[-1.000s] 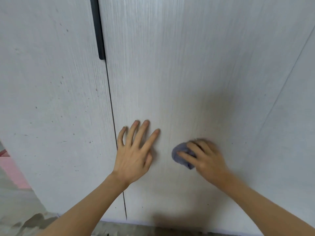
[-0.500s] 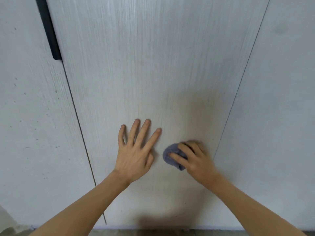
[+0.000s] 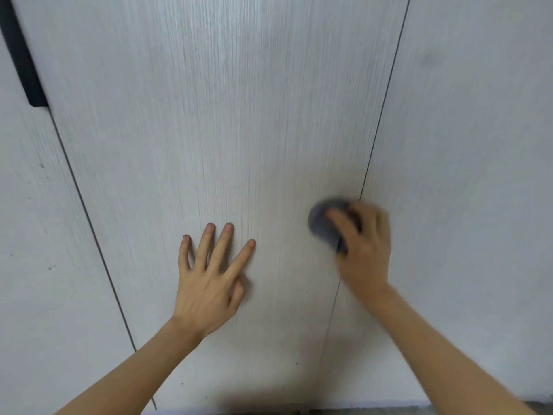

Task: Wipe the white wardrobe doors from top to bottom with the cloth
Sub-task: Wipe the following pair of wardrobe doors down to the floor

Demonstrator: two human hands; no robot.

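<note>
A white wardrobe door (image 3: 215, 130) with fine vertical grain fills the middle of the head view. My left hand (image 3: 209, 280) rests flat on its lower part, fingers spread. My right hand (image 3: 363, 244) grips a bunched grey-blue cloth (image 3: 324, 224) and presses it against the door's right edge, over the seam to the neighbouring door (image 3: 478, 175). The right hand and cloth are blurred by motion. Most of the cloth is hidden under the fingers.
A black vertical handle (image 3: 21, 55) sits at the upper left, on the seam to the left door (image 3: 36, 250). A strip of floor (image 3: 344, 411) shows along the bottom edge below the doors.
My right hand has carried the cloth up and to the right, from beside the left hand to the door's right seam. The view has shifted rightward. My left hand stays planted.
</note>
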